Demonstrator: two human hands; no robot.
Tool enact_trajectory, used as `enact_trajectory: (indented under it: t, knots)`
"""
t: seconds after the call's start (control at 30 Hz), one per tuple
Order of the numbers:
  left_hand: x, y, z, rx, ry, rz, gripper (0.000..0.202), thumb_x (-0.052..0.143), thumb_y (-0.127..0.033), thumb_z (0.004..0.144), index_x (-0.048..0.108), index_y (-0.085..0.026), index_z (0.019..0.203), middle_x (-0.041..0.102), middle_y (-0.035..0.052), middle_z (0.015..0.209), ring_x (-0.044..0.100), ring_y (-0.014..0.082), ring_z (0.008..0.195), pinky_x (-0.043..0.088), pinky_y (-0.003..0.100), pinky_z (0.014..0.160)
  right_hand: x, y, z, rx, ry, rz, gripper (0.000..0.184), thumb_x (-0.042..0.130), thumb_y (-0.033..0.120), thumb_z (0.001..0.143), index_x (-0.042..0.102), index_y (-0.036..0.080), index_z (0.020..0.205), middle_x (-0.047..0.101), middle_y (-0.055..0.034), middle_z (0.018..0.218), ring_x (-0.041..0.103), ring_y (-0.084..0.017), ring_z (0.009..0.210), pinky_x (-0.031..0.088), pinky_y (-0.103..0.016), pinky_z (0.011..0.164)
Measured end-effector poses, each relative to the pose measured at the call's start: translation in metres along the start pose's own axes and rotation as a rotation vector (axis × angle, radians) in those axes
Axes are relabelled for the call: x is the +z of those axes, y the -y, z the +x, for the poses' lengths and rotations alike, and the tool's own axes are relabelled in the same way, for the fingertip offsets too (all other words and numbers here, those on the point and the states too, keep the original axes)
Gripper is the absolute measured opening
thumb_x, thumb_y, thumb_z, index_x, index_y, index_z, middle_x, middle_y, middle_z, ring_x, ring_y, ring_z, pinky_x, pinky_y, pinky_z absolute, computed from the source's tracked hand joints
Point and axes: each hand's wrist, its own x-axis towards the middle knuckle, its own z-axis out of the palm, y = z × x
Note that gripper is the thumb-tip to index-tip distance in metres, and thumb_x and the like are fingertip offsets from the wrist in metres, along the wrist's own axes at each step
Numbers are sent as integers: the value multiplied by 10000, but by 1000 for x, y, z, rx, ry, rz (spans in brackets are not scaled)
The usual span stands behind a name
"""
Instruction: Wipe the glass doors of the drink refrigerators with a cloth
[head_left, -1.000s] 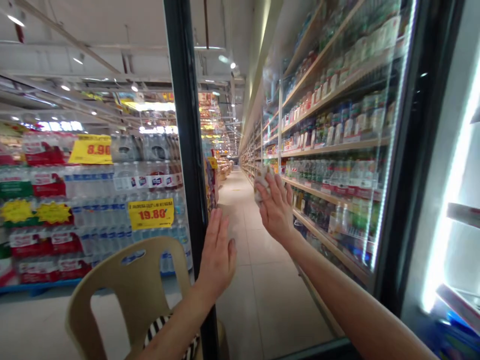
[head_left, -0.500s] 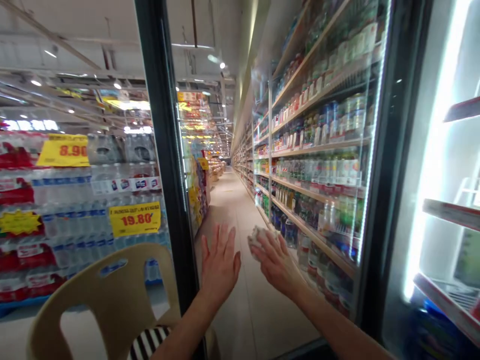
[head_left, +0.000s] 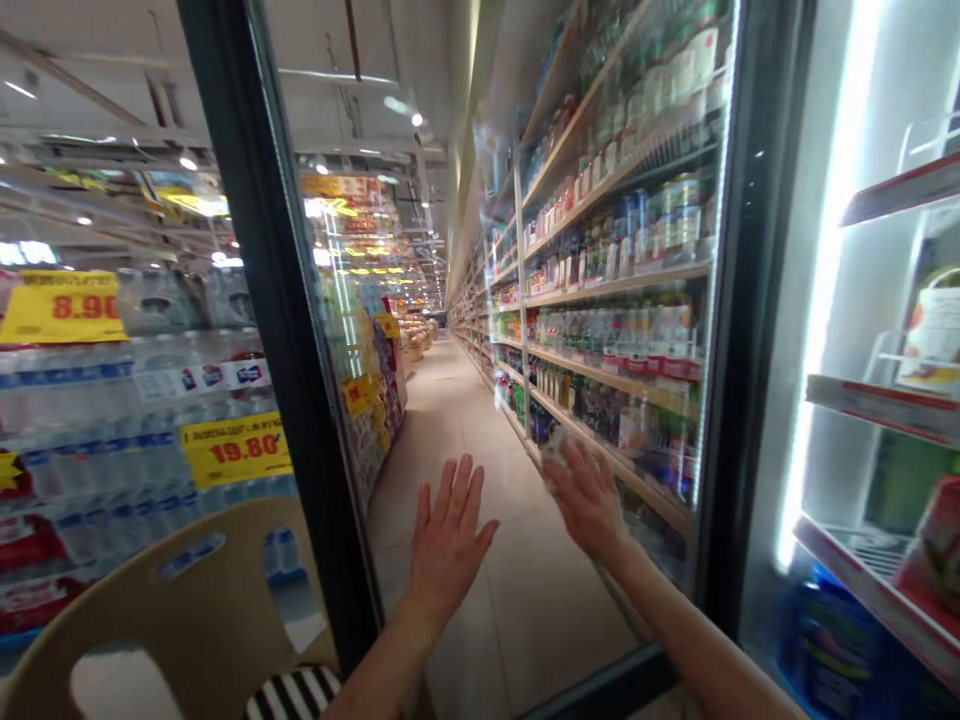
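A pale, blurred cloth [head_left: 557, 452], partly covered, is held at the black-framed glass door [head_left: 289, 360], below and slightly right of its middle; the door's clear pane is streaked with reflections.

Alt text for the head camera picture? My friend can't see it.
A person's right hand holds a bunched pale cloth beside the spread left hand, before a black-framed glass door. At left, a beige plastic chair stands near stacked clear plastic bottles.

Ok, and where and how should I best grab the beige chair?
Probably by the top rail of the beige chair's backrest, from above, left of the black door frame: the long slot just beneath makes that rail a likely handle.
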Motion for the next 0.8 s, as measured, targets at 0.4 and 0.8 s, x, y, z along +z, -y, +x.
enact_trajectory:
  t: [0.4,0.8]
  knots:
    - [4,-19,15,-6,29,-107,639,519,-337,854,282,-130,1410,479,136,1355,290,211,1354,139,405,1133,-1,-11,-17,-20,45,-30,625,448,109,816,319,299,1397,292,-52,1494,246,-244,1383,261,-503,1103]
    - [9,-23,18,-28,51,-69,666,503,-314,859,215,-142,1434,446,135,1381,281,230,1358,162,440,1120,-9,-33,-35,12,114,0,608,451,104,812,358,309,1377,283,-56,1497,255,-255,1379,289,-529,1087]
